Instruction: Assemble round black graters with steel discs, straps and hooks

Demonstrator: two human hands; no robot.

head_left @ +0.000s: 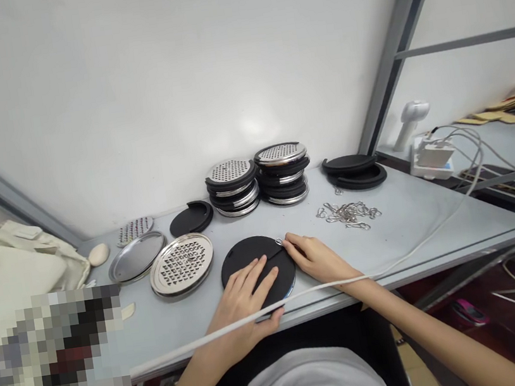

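Pale grey counter (414,215) against a white wall (242,80), and right at its near edge sits the black disc (244,253), lying flat. Left hand (243,297) is spread over it, fingers splayed, pressing lightly on top and gripping nothing. Right hand (317,261) comes in at the disc's far right edge, fingertips pinched on a small metal clip (279,242). Off to the right, there's a loose heap of clips (349,213), with black holders (356,178) piled behind. Straight back, two stacks of grater discs and holders (259,183) stand side by side. Over on the left, a grater plate (182,264) overlaps plain metal plates (137,259), and a white cable (319,288) crosses in front of both forearms.
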